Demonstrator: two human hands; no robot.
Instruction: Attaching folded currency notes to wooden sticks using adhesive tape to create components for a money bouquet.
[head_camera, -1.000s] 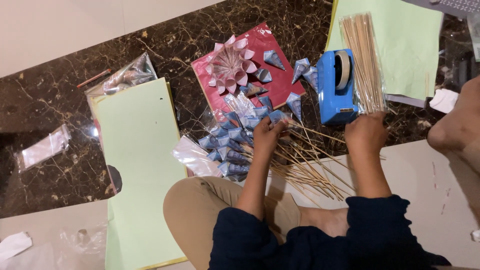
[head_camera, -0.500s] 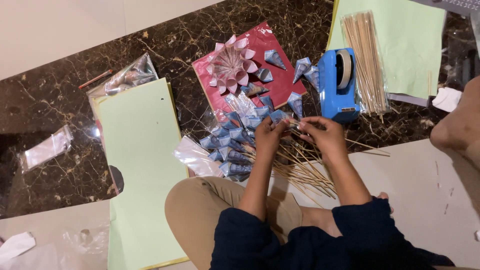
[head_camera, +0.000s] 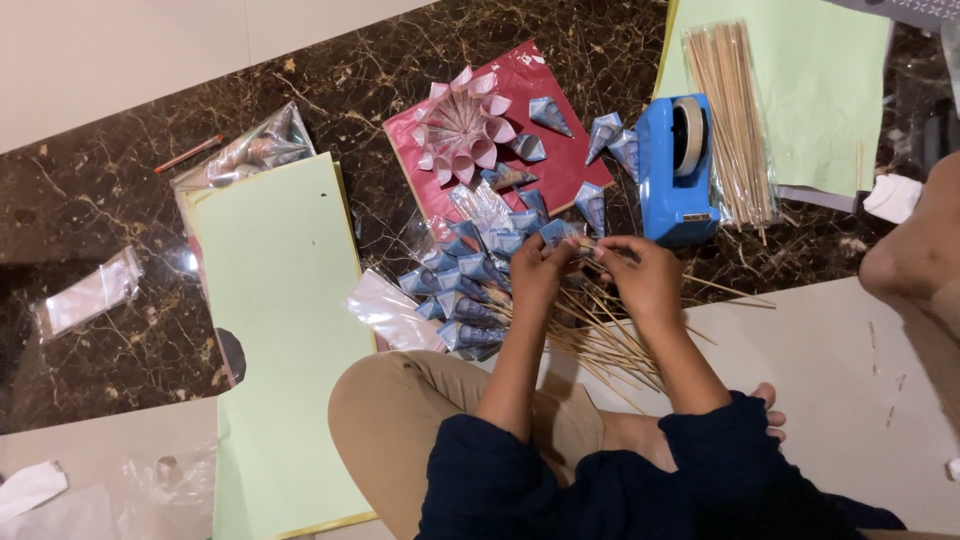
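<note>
Small blue paper cone (head_camera: 560, 233) sits pinched at my left hand (head_camera: 537, 275) fingertips, just in front of the blue tape dispenser (head_camera: 680, 170), over the dark marble floor (head_camera: 100, 200). Left fingers curled tight on it. Right hand (head_camera: 645, 275) is right beside, thumb & forefinger closed on what looks like a thin stick or a bit of tape meeting the cone; too small to tell which. Both hands nearly touching.

To do this bit well, I reckon: keep the cone's tip pointing at me, hold the stick steady along its seam, press w/ thumb so nothing slips, don't crush the cone mouth.

Around: finished cones on sticks (head_camera: 460, 295) fanned just left of my hands, loose skewers (head_camera: 600, 335) under my wrists. Further out, red sheet (head_camera: 560, 160) w/ a pink cone rosette (head_camera: 462, 125), bagged skewers (head_camera: 735, 120) on green paper (head_camera: 820, 90), another green sheet (head_camera: 270, 290) at my left.

Vs half a sec ago: hands about same spot, right hand nudged a touch closer to the left. A sec ago right hand was off by the dispenser; now it's come in to meet the cone.
</note>
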